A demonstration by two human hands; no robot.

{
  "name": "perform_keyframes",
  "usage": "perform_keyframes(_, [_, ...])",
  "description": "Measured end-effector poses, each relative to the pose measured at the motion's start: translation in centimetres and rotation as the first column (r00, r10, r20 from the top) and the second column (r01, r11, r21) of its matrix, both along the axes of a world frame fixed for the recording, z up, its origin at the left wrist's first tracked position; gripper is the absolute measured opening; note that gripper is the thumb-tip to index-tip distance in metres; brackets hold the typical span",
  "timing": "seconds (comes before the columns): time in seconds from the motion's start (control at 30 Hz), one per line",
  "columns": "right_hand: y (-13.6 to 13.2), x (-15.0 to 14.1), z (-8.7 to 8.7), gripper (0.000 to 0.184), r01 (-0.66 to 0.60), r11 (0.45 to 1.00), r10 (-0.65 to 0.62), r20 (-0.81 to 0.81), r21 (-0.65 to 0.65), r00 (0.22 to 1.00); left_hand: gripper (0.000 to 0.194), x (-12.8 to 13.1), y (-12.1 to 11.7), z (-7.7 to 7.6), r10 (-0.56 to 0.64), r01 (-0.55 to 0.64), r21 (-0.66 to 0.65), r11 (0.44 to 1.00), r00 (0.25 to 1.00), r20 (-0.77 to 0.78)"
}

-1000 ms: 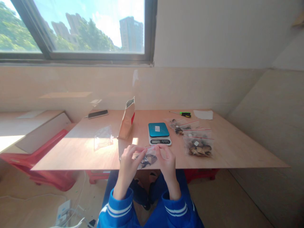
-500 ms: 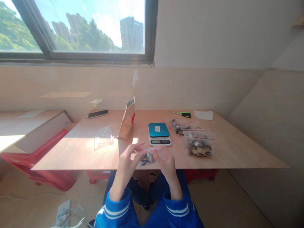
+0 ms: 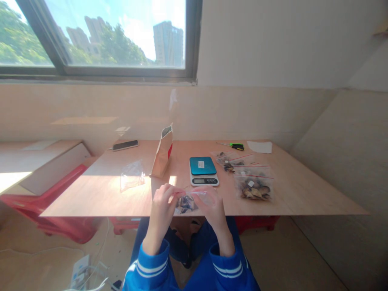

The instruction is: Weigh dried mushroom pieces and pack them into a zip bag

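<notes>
Between my hands, at the table's near edge, is a clear zip bag [image 3: 185,204] with dark dried pieces inside, likely dried mushrooms. My left hand [image 3: 163,202] pinches the bag's top edge at its left end. At the other end, my right hand [image 3: 212,204] grips the same edge between thumb and fingers. Just beyond my hands lies a kitchen scale [image 3: 203,166] with a blue plate and a small display. To the right, a filled zip bag [image 3: 254,188] with a red seal line lies flat, and more such bags [image 3: 229,161] overlap behind it.
An opened brown paper bag [image 3: 163,155] stands left of the scale. Farther left lie a crumpled clear plastic bag [image 3: 132,176] and a phone [image 3: 125,145]. Screwdrivers [image 3: 236,146] and a white paper [image 3: 260,146] lie at the back. A red stool [image 3: 60,210] stands left, below the table.
My left hand's fingers have closed together on the bag's top edge, and the hand has shifted slightly. The bag has tilted a little; everything on the table stays put.
</notes>
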State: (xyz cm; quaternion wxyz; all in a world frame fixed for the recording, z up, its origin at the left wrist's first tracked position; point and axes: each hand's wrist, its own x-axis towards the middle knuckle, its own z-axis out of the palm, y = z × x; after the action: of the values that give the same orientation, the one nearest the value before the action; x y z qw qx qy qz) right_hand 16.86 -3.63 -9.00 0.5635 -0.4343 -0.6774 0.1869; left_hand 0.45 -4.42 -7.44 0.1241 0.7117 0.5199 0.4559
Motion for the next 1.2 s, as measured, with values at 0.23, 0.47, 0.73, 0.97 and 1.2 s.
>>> perform_keyframes(0.23, [-0.3,-0.1,0.4,0.008,0.011,0.999,-0.01,-0.03,0.031,0.999,0.02,0.3,-0.3,-0.2,0.052,-0.048,0.034,0.998,0.992,-0.113])
perform_keyframes(0.47, [-0.3,-0.1,0.1,0.009,-0.03,0.998,0.027,-0.069,-0.049,0.997,0.021,0.3,-0.4,-0.1,0.051,-0.053,-0.027,0.998,0.996,-0.076])
perform_keyframes(0.73, [-0.3,0.7,-0.2,0.017,0.097,0.995,-0.096,-0.049,0.015,0.994,0.014,-1.0,0.0,0.3,-0.082,0.079,-0.076,0.994,0.996,-0.029])
perform_keyframes(0.97, [-0.1,0.5,-0.6,0.017,0.033,0.997,-0.04,-0.097,-0.067,0.995,0.017,-0.9,0.3,-0.7,-0.057,0.052,-0.082,0.995,0.997,-0.054])
perform_keyframes(1.2, [-0.3,0.0,-0.1,0.024,0.033,0.999,-0.033,-0.012,0.006,0.999,0.018,-0.5,0.6,-1.3,0.057,-0.069,-0.05,0.996,0.978,-0.203])
